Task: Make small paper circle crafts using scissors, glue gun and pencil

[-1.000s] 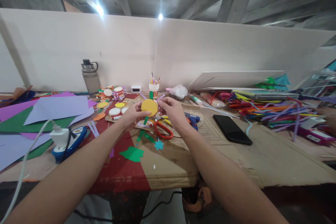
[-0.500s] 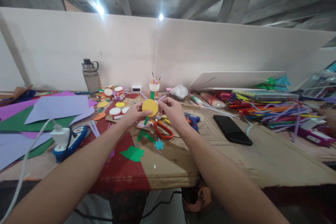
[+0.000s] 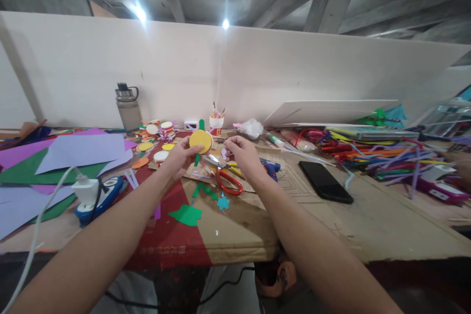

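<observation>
My left hand [image 3: 180,157] grips a yellow disc [image 3: 200,141] by its edge, thumb across the front. A green strip [image 3: 201,125] sticks out above the disc and again below it. Apart from the disc, to its right, my right hand [image 3: 239,153] is closed in a pinch. A small pale lilac piece [image 3: 223,153] shows at its fingertips; whether they hold it is unclear. Beneath the hands lie red-handled scissors [image 3: 230,184], green paper scraps [image 3: 186,215] and a blue star-shaped piece [image 3: 222,202].
A blue glue gun [image 3: 271,169] and a black phone [image 3: 326,181] lie to the right, before a heap of coloured strips [image 3: 382,157]. Coloured sheets [image 3: 81,152], a power strip [image 3: 99,201] and a bottle [image 3: 127,108] occupy the left. A cup of pencils [image 3: 216,123] stands behind.
My left hand has moved the yellow disc left and slightly up. My right hand has come away from the disc, leaving a gap between them.
</observation>
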Available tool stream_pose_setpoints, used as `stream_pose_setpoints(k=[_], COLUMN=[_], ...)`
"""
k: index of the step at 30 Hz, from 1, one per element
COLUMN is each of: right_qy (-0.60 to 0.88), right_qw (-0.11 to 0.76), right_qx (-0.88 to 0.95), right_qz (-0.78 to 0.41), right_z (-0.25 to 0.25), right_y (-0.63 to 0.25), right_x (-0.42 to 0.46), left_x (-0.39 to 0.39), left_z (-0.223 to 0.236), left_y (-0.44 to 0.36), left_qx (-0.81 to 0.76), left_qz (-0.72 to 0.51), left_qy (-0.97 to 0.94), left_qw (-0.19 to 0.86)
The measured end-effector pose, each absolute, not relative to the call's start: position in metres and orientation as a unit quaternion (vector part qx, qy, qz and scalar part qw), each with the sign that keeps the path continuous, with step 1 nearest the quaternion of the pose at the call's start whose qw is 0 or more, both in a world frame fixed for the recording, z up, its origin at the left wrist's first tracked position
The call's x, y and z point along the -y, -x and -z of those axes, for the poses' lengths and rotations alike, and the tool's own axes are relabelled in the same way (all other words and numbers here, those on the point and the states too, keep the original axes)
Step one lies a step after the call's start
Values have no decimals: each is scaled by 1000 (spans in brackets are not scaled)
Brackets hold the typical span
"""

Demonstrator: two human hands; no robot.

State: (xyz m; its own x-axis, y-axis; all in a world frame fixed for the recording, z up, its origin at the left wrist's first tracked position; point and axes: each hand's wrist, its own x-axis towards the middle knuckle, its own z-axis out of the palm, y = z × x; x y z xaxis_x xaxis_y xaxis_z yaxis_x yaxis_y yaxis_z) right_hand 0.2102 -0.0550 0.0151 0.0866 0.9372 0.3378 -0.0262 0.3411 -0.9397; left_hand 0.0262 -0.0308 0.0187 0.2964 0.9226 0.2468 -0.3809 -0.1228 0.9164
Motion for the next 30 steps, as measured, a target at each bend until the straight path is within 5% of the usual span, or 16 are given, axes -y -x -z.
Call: stream_pose_setpoints(k=[11, 30], right_qy=[584, 381], right_qw=[415, 579], right_qx=[695, 491], right_qz=[-68, -528], right_z=[-13, -13], right_y=[-223, -217], right_x=[55, 50], left_x=[29, 26], left_z=[-25, -24], left_y=[-21, -19], left_qx=[-284, -303], left_qz=[-572, -566], left_qy=[-491, -482], left_qw=[592, 596])
